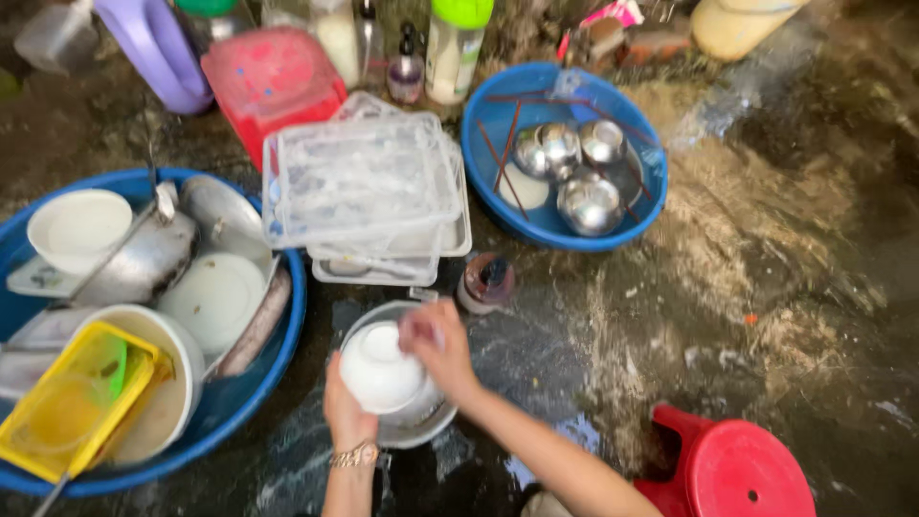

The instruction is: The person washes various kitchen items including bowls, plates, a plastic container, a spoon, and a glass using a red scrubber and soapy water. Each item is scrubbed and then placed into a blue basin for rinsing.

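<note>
While the left hand grips a white bowl from below, the right hand closes over its far rim, above a metal basin on the wet, dark ground. At left, a big blue tub holds plates, a pot and a yellow basket. Farther off, clear trays are stacked beside a smaller blue tub of steel bowls. A red stool stands near right.
</note>
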